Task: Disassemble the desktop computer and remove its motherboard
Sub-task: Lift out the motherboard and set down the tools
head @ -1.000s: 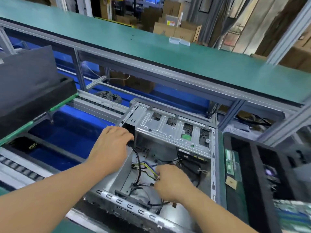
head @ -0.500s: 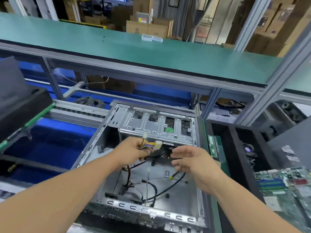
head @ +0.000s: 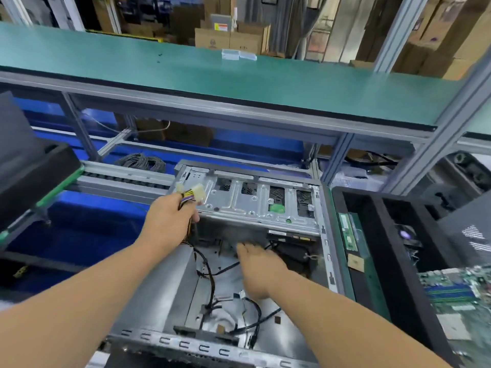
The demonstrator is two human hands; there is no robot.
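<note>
Left hand (head: 170,221): you grip the cable bundle (head: 191,195), now lifted past the case (head: 328,235) edge.
Right hand (head: 261,269): fingers loose, now lowered into the open bay.

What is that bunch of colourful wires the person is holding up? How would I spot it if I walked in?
Find the open grey metal computer case on the bench below the long green shelf. At its far left corner, the person's left hand grips a bundle of yellow, purple and black wires ending in white plastic plugs. Unlike the loose black cables on the case floor, it is multicoloured and lifted.
</note>
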